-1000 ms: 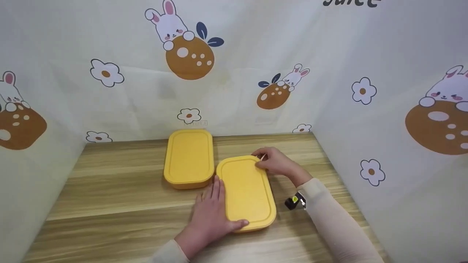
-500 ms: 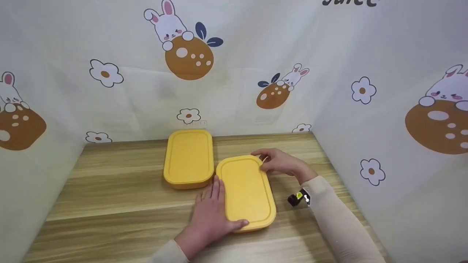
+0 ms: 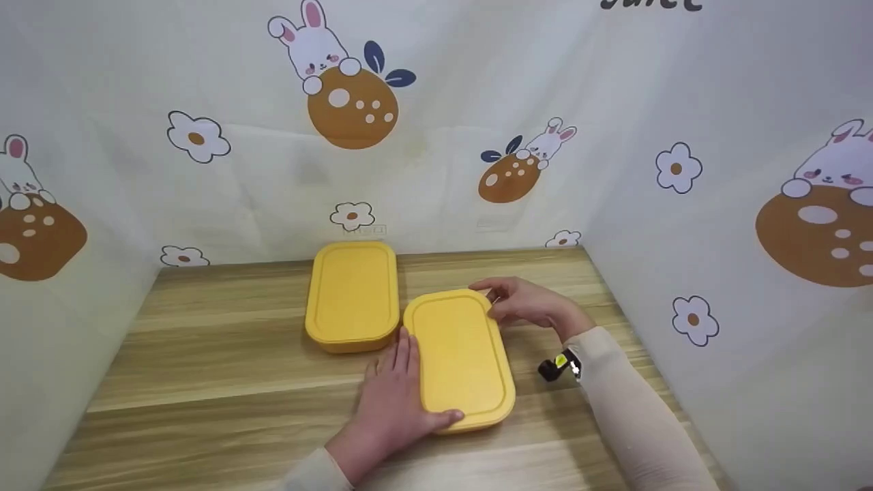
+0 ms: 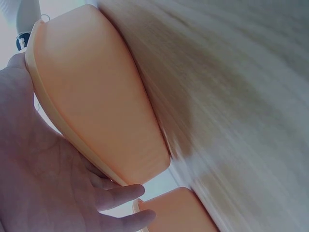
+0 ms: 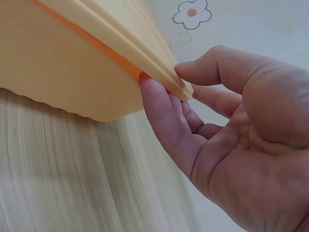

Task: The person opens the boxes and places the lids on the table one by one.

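Observation:
A yellow lidded food container (image 3: 464,361) stands on the wooden table, slightly turned. My left hand (image 3: 392,402) lies along its left side, fingers extended and thumb over the lid's near edge. In the left wrist view, that palm (image 4: 53,179) faces the lid rim, and the container's wall (image 4: 96,87) shows beyond it. My right hand (image 3: 532,303) is at the far right corner. The right wrist view shows it pinching the lid's corner (image 5: 169,77), thumb on top and fingers under the rim. Along that side an orange gap separates lid and body (image 5: 63,67).
A second yellow lidded container (image 3: 353,293) stands just left and farther back, close beside the first. Wooden table (image 3: 225,382) surrounds both. Pale curtains (image 3: 436,164) printed with rabbits and flowers enclose the back and sides. A black wrist camera (image 3: 556,365) hangs under the right sleeve.
My right wrist and forearm have shifted slightly right and the thumb has drawn back to the lid's edge. The left hand and both containers stay in place.

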Demonstrator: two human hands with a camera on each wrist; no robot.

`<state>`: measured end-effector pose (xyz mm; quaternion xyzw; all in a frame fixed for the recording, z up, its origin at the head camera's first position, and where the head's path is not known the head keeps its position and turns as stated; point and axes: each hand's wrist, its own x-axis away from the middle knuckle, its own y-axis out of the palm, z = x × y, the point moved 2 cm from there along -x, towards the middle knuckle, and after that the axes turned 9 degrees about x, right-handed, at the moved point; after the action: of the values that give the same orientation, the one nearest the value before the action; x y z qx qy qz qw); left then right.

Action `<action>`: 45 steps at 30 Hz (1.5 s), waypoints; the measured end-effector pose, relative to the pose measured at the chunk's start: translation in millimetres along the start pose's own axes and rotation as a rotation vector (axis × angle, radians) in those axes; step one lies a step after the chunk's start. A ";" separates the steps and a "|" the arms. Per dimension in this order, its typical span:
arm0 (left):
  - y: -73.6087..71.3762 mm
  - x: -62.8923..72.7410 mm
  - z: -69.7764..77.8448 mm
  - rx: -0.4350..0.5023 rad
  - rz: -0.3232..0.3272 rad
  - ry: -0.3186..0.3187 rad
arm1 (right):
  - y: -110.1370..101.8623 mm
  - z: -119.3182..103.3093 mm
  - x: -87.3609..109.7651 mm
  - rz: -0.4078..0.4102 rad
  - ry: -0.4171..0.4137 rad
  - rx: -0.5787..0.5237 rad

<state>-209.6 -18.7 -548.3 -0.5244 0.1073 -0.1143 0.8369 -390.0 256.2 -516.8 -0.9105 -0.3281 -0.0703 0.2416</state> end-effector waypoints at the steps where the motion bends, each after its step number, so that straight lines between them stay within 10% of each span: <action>1: 0.0 0.0 0.0 -0.002 0.000 0.001 | -0.1 0.6 -0.1 0.002 0.000 -0.003; 45: -5.4 -0.8 -2.9 0.029 0.024 0.033 | -1.7 14.0 0.8 -0.029 -0.050 -0.377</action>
<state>-211.6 -23.2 -544.6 -0.5089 0.1255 -0.1145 0.8439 -390.9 264.6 -528.1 -0.9364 -0.3279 -0.1114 0.0575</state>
